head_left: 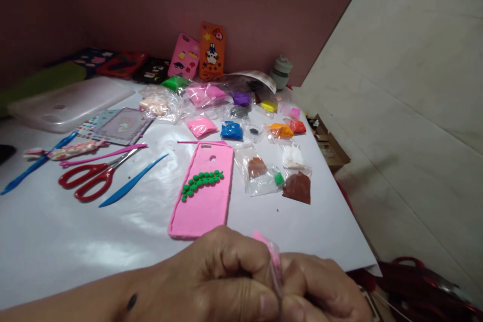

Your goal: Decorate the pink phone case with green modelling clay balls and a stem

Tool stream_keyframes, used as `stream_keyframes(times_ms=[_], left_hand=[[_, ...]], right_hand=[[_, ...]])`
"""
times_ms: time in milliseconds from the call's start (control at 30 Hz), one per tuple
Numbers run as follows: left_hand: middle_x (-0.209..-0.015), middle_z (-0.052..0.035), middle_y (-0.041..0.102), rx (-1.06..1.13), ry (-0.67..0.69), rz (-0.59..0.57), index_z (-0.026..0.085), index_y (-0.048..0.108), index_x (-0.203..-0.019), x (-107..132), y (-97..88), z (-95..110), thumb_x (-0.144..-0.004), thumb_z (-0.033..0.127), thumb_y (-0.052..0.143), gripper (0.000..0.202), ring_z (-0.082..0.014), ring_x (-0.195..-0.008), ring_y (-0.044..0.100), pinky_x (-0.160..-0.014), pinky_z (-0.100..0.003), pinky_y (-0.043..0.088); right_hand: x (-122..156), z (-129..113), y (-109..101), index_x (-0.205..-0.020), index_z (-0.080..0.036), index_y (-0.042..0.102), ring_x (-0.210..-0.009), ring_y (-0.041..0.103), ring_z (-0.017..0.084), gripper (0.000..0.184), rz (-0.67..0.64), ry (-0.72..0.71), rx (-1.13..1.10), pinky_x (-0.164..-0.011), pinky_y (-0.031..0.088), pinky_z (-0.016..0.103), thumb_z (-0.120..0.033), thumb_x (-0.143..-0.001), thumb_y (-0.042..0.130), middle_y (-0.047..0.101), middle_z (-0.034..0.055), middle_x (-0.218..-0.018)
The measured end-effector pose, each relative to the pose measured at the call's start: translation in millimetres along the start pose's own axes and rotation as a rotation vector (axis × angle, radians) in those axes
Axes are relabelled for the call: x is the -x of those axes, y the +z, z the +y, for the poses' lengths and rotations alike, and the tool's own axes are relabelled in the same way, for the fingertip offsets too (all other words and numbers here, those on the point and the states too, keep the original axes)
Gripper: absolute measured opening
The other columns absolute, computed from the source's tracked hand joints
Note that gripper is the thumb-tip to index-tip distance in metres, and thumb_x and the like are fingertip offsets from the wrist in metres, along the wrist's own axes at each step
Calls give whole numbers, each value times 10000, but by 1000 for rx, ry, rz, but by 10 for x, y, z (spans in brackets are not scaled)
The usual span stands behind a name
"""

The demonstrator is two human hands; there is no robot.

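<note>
At the bottom of the head view, my left hand (226, 276) and my right hand (320, 287) are close together, both pinching a small clear bag (274, 256) with pink clay showing inside. My fingers hide most of the bag. Just beyond my left hand lies a pink clay-covered phone case (202, 216), with a curved double row of small green clay balls (202, 179) across it. Right of the case are clear packets of brown clay (297, 187) and a small green lump (278, 178).
Red-handled scissors (100, 176), a blue modelling tool (134, 181) and a pink tool (105, 154) lie left. Farther back are several clay packets, including blue (231, 131) and orange (281, 130). Decorated cases (212, 53) lean on the wall. The table's right edge (347, 211) drops off.
</note>
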State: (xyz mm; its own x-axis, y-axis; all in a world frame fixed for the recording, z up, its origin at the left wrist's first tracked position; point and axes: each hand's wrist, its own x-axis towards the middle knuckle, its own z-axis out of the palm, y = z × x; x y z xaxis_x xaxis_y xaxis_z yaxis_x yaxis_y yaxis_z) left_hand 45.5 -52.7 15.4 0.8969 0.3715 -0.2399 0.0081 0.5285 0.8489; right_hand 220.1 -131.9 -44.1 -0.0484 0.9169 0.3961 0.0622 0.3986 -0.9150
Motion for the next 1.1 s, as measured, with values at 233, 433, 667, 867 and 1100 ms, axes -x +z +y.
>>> stream_keyframes(times_ms=[233, 433, 667, 867, 1100], left_hand=[[-732, -27, 588, -10, -116, -37, 179, 641, -770, -3, -81, -73, -850, 598, 726, 435, -170, -691, 527, -700, -312, 430], [-676, -32, 649, 6, -90, -61, 156, 706, -856, -46, -116, -82, -908, 517, 702, 364, -144, -580, 558, -666, -290, 478], [-628, -13, 665, 64, -71, -47, 179, 611, -804, -60, -89, -88, -894, 639, 742, 487, -80, -447, 517, -535, -212, 433], [-627, 9, 639, -17, -94, 41, 186, 549, -753, -90, -35, -13, -783, 761, 777, 619, -86, -507, 567, -495, -172, 457], [-630, 20, 612, -104, -101, 75, 191, 550, -828, -19, -65, -112, -862, 718, 720, 554, -90, -537, 566, -534, -185, 475]], right_hand=[[-100, -160, -61, -701, -209, 524, -502, 558, 123, 381, -147, 174, -284, -472, 442, 221, -400, -1030, 555, 614, 20, -597], [-83, -250, -39, -718, -219, 510, -568, 568, 136, 414, -123, 478, -429, -584, 497, 286, -500, -1006, 606, 598, 20, -649], [-154, -195, 10, -746, -235, 486, -456, 433, 104, 363, -52, 165, -203, -437, 381, 200, -422, -1056, 509, 493, -23, -584], [-133, -245, -70, -758, -217, 487, -505, 508, 92, 307, -70, 50, 159, -489, 429, 183, -230, -1061, 440, 530, -31, -607], [-174, -322, -88, -765, -214, 498, -514, 510, 90, 228, -103, -5, 377, -491, 438, 194, -104, -962, 472, 533, -35, -631]])
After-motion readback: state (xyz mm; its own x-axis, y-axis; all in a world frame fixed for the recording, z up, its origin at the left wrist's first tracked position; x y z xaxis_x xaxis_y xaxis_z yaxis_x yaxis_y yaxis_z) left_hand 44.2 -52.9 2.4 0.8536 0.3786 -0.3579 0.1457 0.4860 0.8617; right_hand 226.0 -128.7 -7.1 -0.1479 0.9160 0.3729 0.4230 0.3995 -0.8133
